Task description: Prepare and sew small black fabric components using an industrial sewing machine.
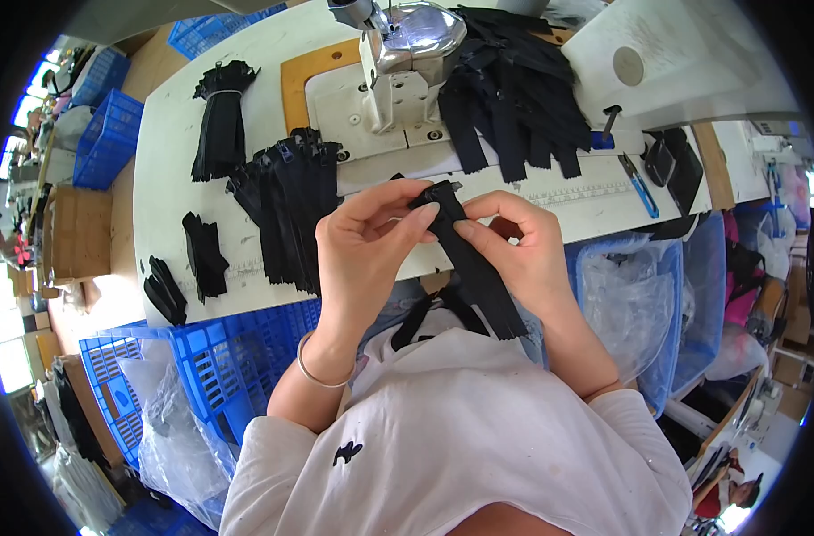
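Between my two hands, just off the table's front edge, a black zipper (478, 277) hangs down toward my lap. My left hand (371, 228) pinches it near its upper end, and my right hand (519, 246) grips its right edge slightly lower. The sewing machine (407, 80) stands straight ahead, beyond my hands. Left of it, several black zippers (291, 210) lie fanned out on the table, close to my left hand. A larger pile of black zippers (514, 98) covers the machine's right side.
A banded zipper bundle (219, 125) and small black pieces (204, 255) lie on the white table (170, 116) at left. A blue-handled cutter (639, 188) rests at right. Blue crates (201, 366) flank me, the right bin (630, 304) holding clear plastic. A person (724, 491) sits far right.
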`<action>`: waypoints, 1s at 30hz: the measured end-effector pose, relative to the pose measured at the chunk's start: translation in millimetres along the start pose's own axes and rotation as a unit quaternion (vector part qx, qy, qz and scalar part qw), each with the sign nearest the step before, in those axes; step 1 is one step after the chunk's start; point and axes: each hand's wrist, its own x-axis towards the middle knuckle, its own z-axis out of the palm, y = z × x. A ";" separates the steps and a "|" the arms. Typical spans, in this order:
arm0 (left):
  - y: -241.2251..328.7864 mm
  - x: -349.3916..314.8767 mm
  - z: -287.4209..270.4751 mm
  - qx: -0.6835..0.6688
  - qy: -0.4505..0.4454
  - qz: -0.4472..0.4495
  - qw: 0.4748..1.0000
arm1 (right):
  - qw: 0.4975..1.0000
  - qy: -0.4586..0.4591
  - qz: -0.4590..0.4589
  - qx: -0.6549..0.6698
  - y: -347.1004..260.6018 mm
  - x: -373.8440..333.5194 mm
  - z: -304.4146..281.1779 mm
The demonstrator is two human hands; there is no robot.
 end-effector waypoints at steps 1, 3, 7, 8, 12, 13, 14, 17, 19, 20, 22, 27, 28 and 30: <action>0.3 -0.4 0.4 -0.004 0.001 0.004 1.000 | 1.000 -0.006 0.024 0.004 -0.7 0.0 -0.9; 2.8 -0.1 -0.6 -0.007 -0.003 -0.002 1.000 | 0.998 0.014 0.021 0.059 0.9 2.6 3.4; 6.7 3.6 -3.2 -0.029 -0.008 0.010 1.000 | 0.991 -0.047 0.027 0.121 10.0 9.0 1.9; 8.8 6.1 -4.3 -0.027 -0.009 0.014 0.999 | 0.991 -0.046 0.022 0.121 10.1 12.5 1.8; 20.4 22.5 -10.6 -0.047 -0.013 0.037 0.998 | 0.990 -0.063 0.009 0.125 -5.4 25.6 6.8; 23.6 28.0 -11.9 -0.057 -0.014 0.038 0.998 | 0.993 -0.056 0.001 0.106 -8.1 30.2 8.6; 26.6 33.7 -13.3 -0.067 -0.016 0.040 0.997 | 0.995 -0.049 -0.006 0.086 -10.9 35.0 9.9; 33.3 49.4 -17.9 -0.061 -0.030 0.053 0.996 | 0.999 -0.030 -0.039 0.004 -26.2 47.6 11.7; 37.8 58.5 -20.5 -0.065 -0.042 0.054 0.996 | 0.997 -0.014 -0.074 -0.014 -28.1 55.9 12.8; 39.8 62.3 -19.5 -0.064 -0.044 0.057 0.995 | 0.994 0.001 -0.103 -0.031 -28.9 58.9 13.3; 44.3 69.7 -17.4 -0.096 -0.041 0.050 0.993 | 0.995 0.001 -0.097 -0.024 -36.1 62.6 14.3; 53.4 85.8 -22.9 -0.086 -0.053 0.026 0.994 | 0.995 0.009 -0.096 -0.026 -42.2 72.3 18.4; 55.1 88.2 -22.5 -0.093 -0.046 0.015 0.995 | 0.993 0.014 -0.113 -0.016 -43.6 73.8 19.2; 58.0 94.2 -21.7 -0.119 -0.056 0.001 0.991 | 0.991 0.018 -0.130 -0.006 -47.3 76.8 20.8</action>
